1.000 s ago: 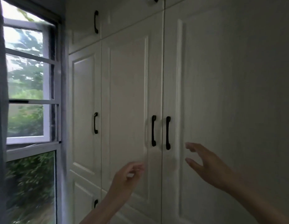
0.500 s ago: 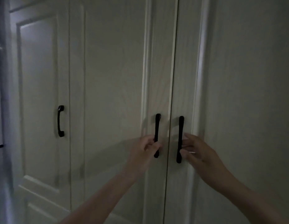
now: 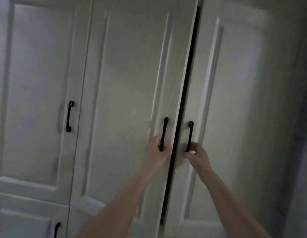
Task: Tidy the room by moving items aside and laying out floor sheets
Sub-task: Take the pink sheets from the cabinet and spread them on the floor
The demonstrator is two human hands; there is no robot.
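A tall white panelled wardrobe (image 3: 125, 83) with black bar handles is seen close up in dim light. The lower part of the black vertical handle of the middle door (image 3: 163, 133) is gripped by the left hand (image 3: 156, 155), its fingers (image 3: 158, 143) curled round the bar. Just to the right of those fingers, across a narrow dark gap (image 3: 185, 93) between the two doors, the lower end of the black handle of the right-hand door (image 3: 190, 136) is held by the right hand (image 3: 198, 155), whose fingers (image 3: 192, 146) are hooked round it. The two door edges are seen standing slightly apart, the dark slit running from above the hands down past the forearms; nothing inside the wardrobe can be made out. Both bare forearms are stretched up from the lower edge of the view. Well to the left of the fingers, a third white door (image 3: 37, 93) with its own black handle (image 3: 69, 116) is shut, and below it a further black handle (image 3: 57, 229) on a lower door is partly shown. No floor sheets are shown in this view; their place cannot be told
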